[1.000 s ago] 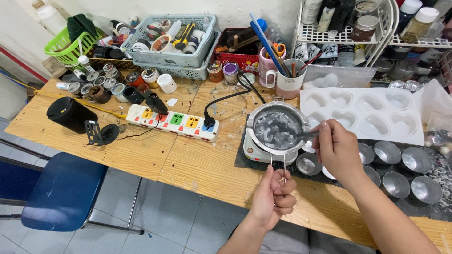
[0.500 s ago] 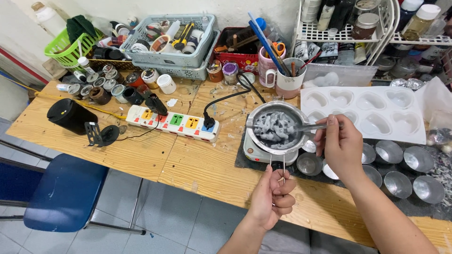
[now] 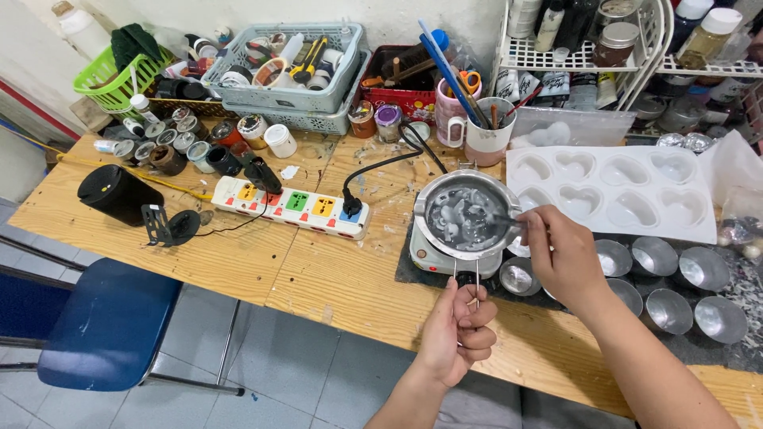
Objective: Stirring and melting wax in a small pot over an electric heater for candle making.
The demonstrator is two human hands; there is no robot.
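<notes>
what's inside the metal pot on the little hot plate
The metal pot holds grey, glossy lumps in a partly melted pool. The right hand dips a metal utensil into it; the left hand grips the wire handle. The pot's bottom is covered by the contents.

Blue chair (image 3: 107, 322), power strip (image 3: 292, 206), heart mould (image 3: 612, 191)

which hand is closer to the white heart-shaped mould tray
Right. The right hand holds a spoon in the metal pot, just below the mould tray's near-left corner. The left hand grips the pot's wire handle lower down, farther from the tray.
</notes>
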